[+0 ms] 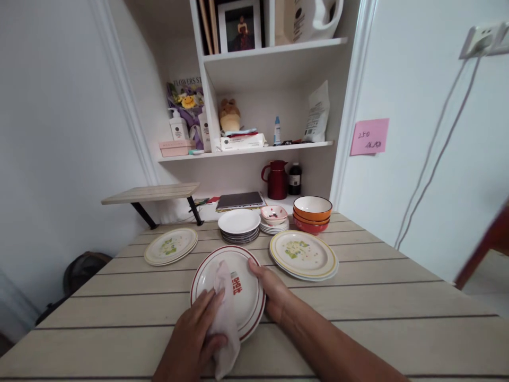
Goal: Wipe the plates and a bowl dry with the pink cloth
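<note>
A white plate [250,305] with red rim lines and a red printed mark is tilted toward me above the table's near middle. My right hand [272,289] grips its right edge, thumb on top and fingers hidden underneath. My left hand [201,318] presses a thin white cloth [226,339] against the left part of the plate's face, with the cloth between fingers and thumb. Beyond the plate is a stack of white plates [238,220]. Flower-patterned plates with yellow rims lie to the left [170,246] and in a pile to the right [304,254].
Small dishes [274,215] and stacked orange and red bowls [313,212] stand at the back of the slatted table [377,297]. Behind them are a red jug [277,180], a dark folder [241,200] and shelves. A small raised wooden stand [153,193] is back left.
</note>
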Action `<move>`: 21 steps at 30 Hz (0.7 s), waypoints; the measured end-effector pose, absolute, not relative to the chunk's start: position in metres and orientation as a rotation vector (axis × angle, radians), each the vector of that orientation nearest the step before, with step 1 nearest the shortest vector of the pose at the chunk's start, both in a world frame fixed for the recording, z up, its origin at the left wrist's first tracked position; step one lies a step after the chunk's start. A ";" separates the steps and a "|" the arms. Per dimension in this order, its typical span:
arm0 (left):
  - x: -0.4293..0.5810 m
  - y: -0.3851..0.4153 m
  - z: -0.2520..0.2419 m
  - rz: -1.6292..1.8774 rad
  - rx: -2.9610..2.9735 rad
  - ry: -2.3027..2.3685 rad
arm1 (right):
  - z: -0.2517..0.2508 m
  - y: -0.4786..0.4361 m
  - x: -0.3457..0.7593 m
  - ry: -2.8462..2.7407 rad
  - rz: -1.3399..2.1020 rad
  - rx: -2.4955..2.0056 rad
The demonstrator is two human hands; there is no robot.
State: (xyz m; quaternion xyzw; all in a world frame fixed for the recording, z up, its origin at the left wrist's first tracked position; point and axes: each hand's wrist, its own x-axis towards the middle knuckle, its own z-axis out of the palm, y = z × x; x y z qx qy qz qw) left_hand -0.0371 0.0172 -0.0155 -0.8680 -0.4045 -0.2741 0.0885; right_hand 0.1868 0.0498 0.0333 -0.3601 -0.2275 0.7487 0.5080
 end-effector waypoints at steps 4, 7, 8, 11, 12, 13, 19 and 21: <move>-0.037 0.023 -0.025 -0.825 -2.478 -1.126 | 0.031 0.051 0.188 -0.538 1.805 -0.841; -0.020 0.022 -0.026 -0.814 -2.375 -1.170 | 0.032 0.050 0.189 -0.531 1.816 -0.831; -0.012 0.020 -0.023 -0.807 -2.345 -1.232 | 0.033 0.049 0.189 -0.530 1.818 -0.839; 0.014 0.014 -0.008 -0.783 -2.268 -1.549 | 0.036 0.048 0.189 -0.549 1.836 -0.828; 0.022 0.013 -0.002 -0.771 -2.250 -1.663 | 0.036 0.048 0.189 -0.556 1.845 -0.815; 0.028 0.013 0.004 -0.755 -2.254 -1.749 | 0.036 0.048 0.190 -0.560 1.847 -0.799; 0.043 0.022 0.020 -0.788 -2.394 -2.008 | 0.033 0.052 0.192 -0.546 1.783 -0.786; 0.043 0.024 0.023 -0.794 -2.442 -2.027 | 0.032 0.054 0.193 -0.539 1.778 -0.796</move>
